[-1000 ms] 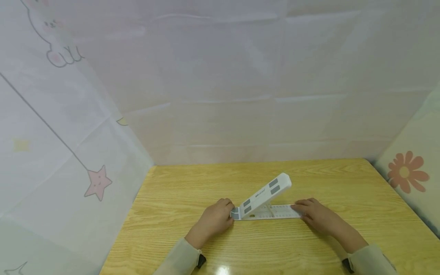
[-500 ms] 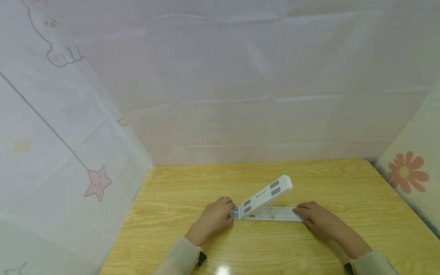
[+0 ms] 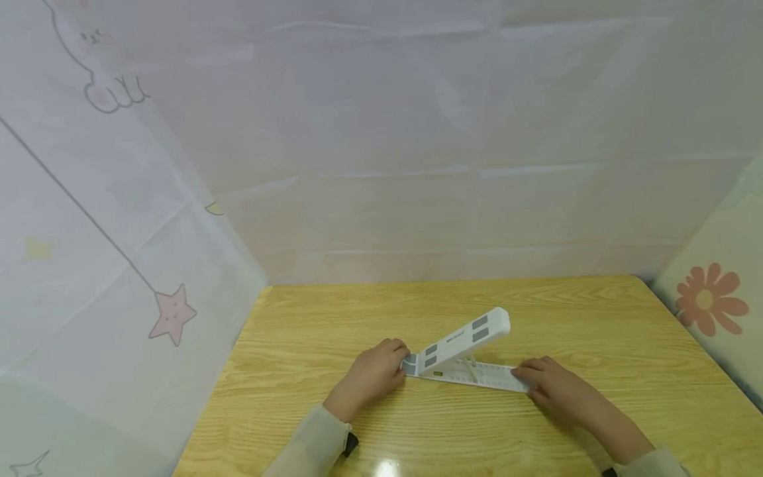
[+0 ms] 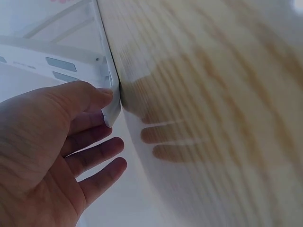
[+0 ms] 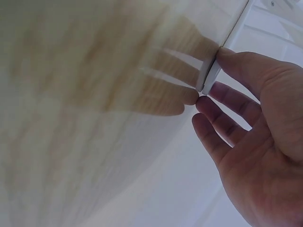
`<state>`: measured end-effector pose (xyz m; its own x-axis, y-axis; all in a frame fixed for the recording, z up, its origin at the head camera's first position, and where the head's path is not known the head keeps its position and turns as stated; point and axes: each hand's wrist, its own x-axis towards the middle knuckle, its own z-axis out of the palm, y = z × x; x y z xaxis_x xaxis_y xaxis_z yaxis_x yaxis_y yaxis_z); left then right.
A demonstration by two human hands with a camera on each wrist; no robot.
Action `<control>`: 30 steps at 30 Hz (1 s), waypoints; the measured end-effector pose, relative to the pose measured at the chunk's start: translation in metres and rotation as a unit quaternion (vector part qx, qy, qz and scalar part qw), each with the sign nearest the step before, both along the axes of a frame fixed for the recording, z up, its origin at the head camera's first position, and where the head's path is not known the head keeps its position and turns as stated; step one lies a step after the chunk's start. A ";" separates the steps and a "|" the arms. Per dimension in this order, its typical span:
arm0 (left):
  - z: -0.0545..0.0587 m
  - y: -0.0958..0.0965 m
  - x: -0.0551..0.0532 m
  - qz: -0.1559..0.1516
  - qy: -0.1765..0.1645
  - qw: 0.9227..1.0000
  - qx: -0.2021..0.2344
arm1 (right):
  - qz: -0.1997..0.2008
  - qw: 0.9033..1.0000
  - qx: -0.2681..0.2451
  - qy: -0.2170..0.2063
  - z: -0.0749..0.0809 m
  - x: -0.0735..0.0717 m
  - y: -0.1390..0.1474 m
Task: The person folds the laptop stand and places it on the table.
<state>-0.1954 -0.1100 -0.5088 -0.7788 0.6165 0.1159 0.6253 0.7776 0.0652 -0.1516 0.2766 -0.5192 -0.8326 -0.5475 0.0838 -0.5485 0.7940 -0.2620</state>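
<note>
A white folding laptop stand with grey pads stands on the table. Its upper plate slants up to the right on a thin prop, above the long flat base. My left hand pinches the base's left end between thumb and forefinger; in the left wrist view the other fingers lie apart from it. At the opposite end, my right hand grips the base; the right wrist view shows the thumb on its near edge and fingers at the end. The base sits slightly askew, right end nearer me.
The wood-grain table has a glossy top that mirrors the fingers. Pale printed cloth closes off the back and both sides. Light sleeves with dark bands at the cuffs cover both wrists.
My right hand has moved toward me and slightly right, swinging the stand's right end nearer. The left end stays almost in place. The upper plate has dropped a little.
</note>
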 end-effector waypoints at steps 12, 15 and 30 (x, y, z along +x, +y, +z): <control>-0.005 0.002 -0.005 -0.004 0.018 0.999 -0.029 | -0.005 1.000 0.011 -0.002 0.001 0.015 -0.008; -0.005 0.003 -0.006 -0.003 0.020 0.999 -0.048 | -0.005 1.000 0.011 -0.007 0.003 0.020 -0.011; -0.002 0.007 -0.011 -0.005 0.015 0.996 -0.089 | -0.008 1.000 0.009 0.000 0.006 0.033 -0.019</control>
<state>-0.2060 -0.1033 -0.5103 -0.7702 0.6373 0.0269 0.6328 0.7687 -0.0929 -0.1187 0.2572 -0.5129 -0.8408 -0.5361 0.0752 -0.5365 0.8067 -0.2479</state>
